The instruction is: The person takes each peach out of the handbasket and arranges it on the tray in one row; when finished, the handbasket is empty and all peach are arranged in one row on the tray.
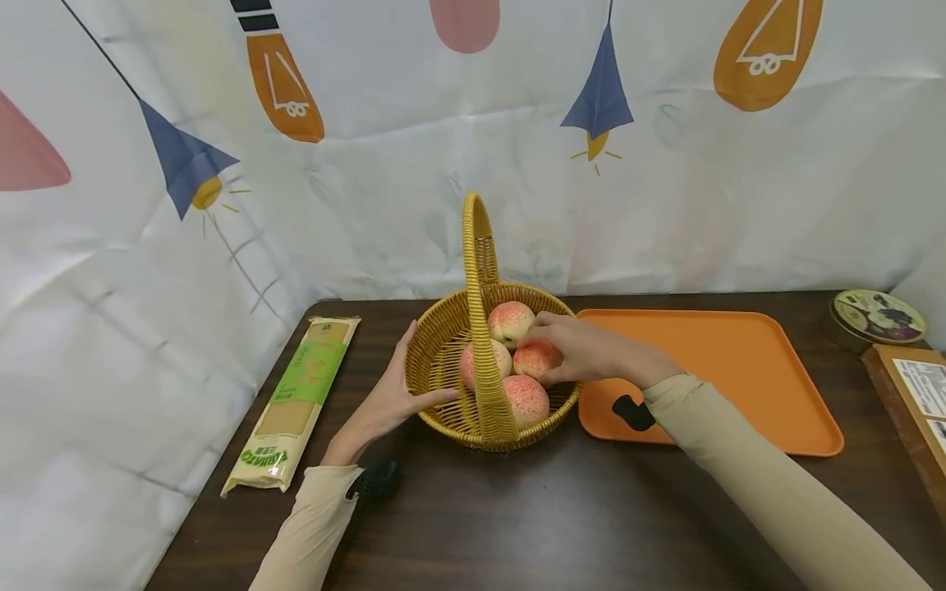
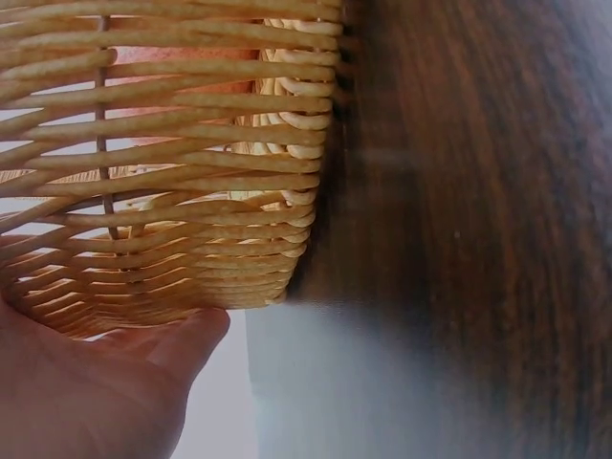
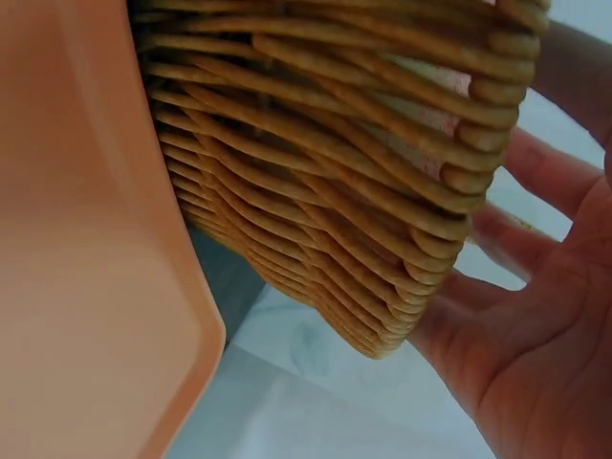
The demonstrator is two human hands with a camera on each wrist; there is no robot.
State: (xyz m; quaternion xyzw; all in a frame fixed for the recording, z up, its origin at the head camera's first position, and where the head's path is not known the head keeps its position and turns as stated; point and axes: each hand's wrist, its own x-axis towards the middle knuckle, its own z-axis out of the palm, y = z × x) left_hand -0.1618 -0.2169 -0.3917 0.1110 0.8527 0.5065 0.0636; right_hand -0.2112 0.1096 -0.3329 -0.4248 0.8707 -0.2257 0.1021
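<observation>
A yellow wicker basket with a tall arched handle stands on the dark wooden table, holding several pink-and-cream peaches. My left hand holds the basket's left side, its thumb reaching over the rim; the left wrist view shows that hand against the woven wall. Reaching over the right rim, my right hand grips a reddish peach inside the basket. Other peaches lie around it, one behind and one in front. In the right wrist view the basket wall hides most of the peaches.
An orange tray lies right of the basket, under my right forearm. A long noodle-like packet with a green label lies at the left. A round tin and a cardboard box are at the right edge. Behind hangs a printed cloth.
</observation>
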